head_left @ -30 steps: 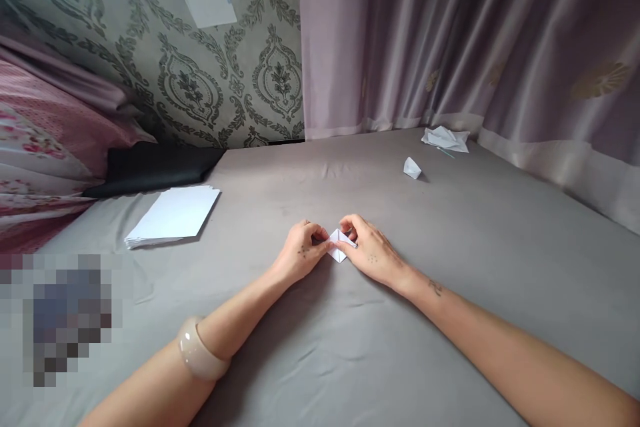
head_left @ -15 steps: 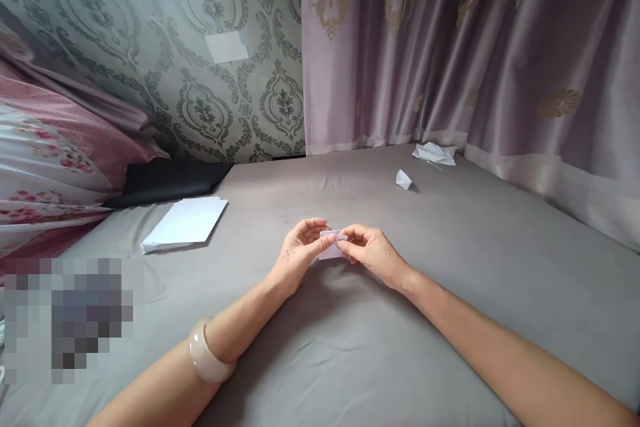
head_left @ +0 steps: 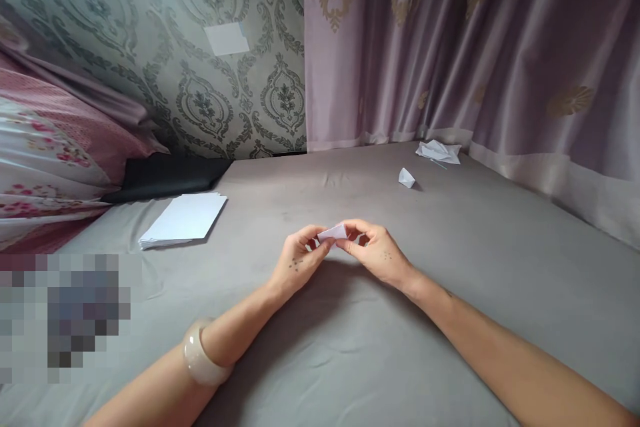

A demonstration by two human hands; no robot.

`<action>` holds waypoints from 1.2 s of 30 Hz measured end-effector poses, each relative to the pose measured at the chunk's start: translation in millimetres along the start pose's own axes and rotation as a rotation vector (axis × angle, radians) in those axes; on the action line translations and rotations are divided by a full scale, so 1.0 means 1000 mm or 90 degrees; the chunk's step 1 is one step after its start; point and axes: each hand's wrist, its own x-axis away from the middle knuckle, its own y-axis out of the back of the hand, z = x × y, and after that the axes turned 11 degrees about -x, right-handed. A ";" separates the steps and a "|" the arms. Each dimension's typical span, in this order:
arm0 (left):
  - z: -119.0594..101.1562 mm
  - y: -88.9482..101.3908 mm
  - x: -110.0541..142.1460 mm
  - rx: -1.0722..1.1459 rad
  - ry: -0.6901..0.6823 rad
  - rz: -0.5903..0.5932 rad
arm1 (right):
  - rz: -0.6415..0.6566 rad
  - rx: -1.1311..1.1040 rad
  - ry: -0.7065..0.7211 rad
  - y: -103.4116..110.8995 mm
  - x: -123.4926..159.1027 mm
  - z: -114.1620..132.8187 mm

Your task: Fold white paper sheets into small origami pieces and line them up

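Observation:
A small piece of folded white paper [head_left: 333, 233] is held between my two hands, a little above the grey sheet. My left hand [head_left: 300, 255] pinches its left side, with the thumb along the lower edge. On the other side, my right hand [head_left: 377, 250] grips it between thumb and curled fingers. Both thumb tips nearly meet at the paper's lower middle. The fingertips behind the paper are partly hidden. A pale bangle [head_left: 203, 353] circles my left forearm.
A stack of white paper [head_left: 185, 220] lies to the left, near a black folded item [head_left: 170, 177]. Beyond my right hand stand a small folded paper piece [head_left: 407, 178] and a pile of folded paper [head_left: 439, 151] near the curtain [head_left: 380, 47]. Grey cloth [head_left: 475, 267] covers the surface.
The folded paper has tilted and its upper edge now slants up to the right. Both thumbs have shifted to its lower edge, and the fingers have moved behind it.

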 end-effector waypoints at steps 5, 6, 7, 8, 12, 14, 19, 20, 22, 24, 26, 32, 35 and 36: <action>0.004 0.002 -0.004 0.062 0.033 0.028 | -0.002 -0.222 -0.089 -0.001 -0.004 0.006; 0.005 0.002 -0.005 0.080 0.042 0.037 | -0.010 -0.242 -0.105 -0.001 -0.004 0.005; 0.006 0.003 -0.006 0.087 0.046 0.042 | -0.011 -0.246 -0.117 0.000 -0.005 0.004; 0.008 0.003 -0.007 0.077 0.042 0.042 | -0.009 -0.235 -0.123 0.000 -0.005 0.003; 0.012 0.005 -0.009 -0.148 -0.082 -0.004 | -0.033 -0.006 -0.004 0.005 -0.007 -0.006; 0.013 0.007 -0.009 -0.315 -0.214 -0.047 | -0.044 0.153 0.138 0.008 -0.008 -0.010; 0.019 0.012 -0.014 -0.655 -0.493 -0.077 | -0.015 0.494 0.383 0.010 -0.008 -0.017; 0.020 0.012 -0.015 -0.699 -0.512 -0.075 | -0.010 0.560 0.406 0.009 -0.009 -0.018; 0.022 0.012 -0.018 -0.766 -0.519 -0.054 | 0.008 0.666 0.431 0.007 -0.009 -0.019; 0.024 0.010 -0.019 -0.816 -0.508 0.002 | 0.039 0.729 0.428 0.005 -0.009 -0.020; 0.024 0.008 -0.019 -0.844 -0.492 0.075 | 0.077 0.754 0.400 0.004 -0.007 -0.021; 0.023 0.008 -0.010 -0.766 -0.365 0.175 | 0.158 0.676 0.267 0.009 0.002 -0.017; 0.024 0.009 -0.006 -0.649 -0.266 0.149 | 0.143 0.574 0.181 0.012 0.003 -0.014; 0.024 0.009 -0.006 -0.605 -0.226 0.136 | 0.132 0.529 0.148 0.013 0.002 -0.014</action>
